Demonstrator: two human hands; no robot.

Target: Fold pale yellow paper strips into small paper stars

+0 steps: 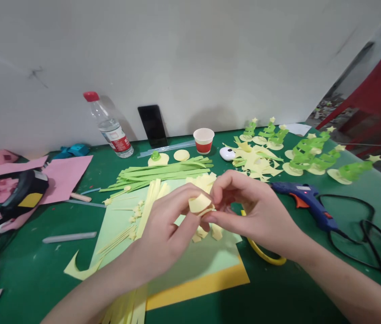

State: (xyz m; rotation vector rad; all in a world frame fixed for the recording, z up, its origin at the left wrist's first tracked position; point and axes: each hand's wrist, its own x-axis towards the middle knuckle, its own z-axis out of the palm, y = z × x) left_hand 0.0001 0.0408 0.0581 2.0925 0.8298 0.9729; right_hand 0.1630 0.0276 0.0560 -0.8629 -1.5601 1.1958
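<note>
My left hand (166,229) and my right hand (251,204) meet over the middle of the green table (42,270). Both pinch a small pale yellow paper piece (199,203), which curls between the fingertips. Beneath them lies a light green paper sheet (197,256) on a yellow sheet (203,285), with small yellow paper stars (207,232) scattered on it. Long green paper strips (163,173) and yellow strips (151,200) lie just beyond the hands.
A blue glue gun (307,202) with a black cable lies at the right. Finished green paper trees (311,155) stand at the back right, beside yellow scraps (256,159). A water bottle (109,126), a dark phone (152,126), a red cup (203,140), pink paper (65,175) and a glue stick (69,237) are around.
</note>
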